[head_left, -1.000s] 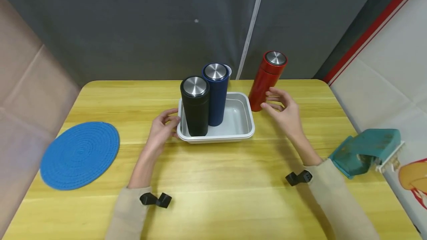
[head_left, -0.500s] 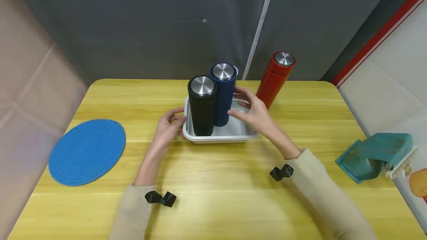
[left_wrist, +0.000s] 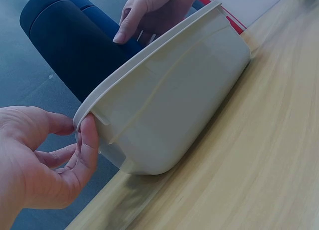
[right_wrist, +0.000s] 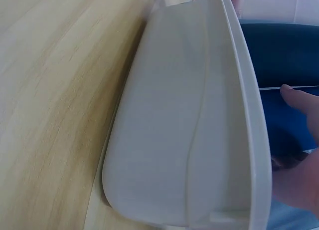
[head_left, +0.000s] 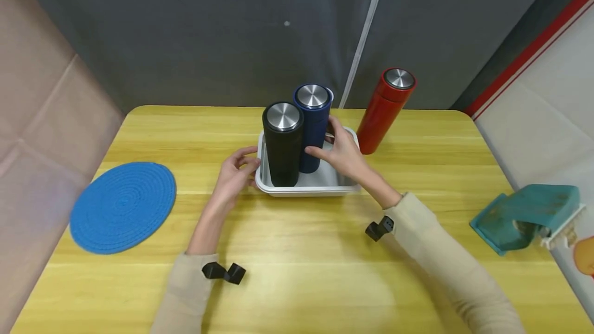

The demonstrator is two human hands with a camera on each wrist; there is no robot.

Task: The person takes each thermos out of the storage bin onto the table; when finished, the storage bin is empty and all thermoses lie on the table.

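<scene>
Yellow wooden worktop (head_left: 297,251), dark grey curtain behind. White tray (head_left: 306,187) sits mid-worktop, upright black flask (head_left: 283,143) and blue flask (head_left: 313,125) standing inside it, touching side by side, black one nearer the left front corner. Red flask (head_left: 385,110) stands outside, just beside the tray's far right corner, on the worktop.

Left hand (head_left: 232,179) at the tray's left end: thumb and fingers (left_wrist: 87,145) pinch the rim, clearest in the left wrist view. Right hand (head_left: 345,153) reaches over the tray's right side, fingers curled around the blue flask's lower body, thumb on the near face. Right wrist view shows only a fingertip against the blue wall, so grip force unclear, but contact is there.

Blue woven mat (head_left: 122,205) lies flat far left, well apart from the tray. Teal object (head_left: 524,215) at the right edge of the worktop.
</scene>
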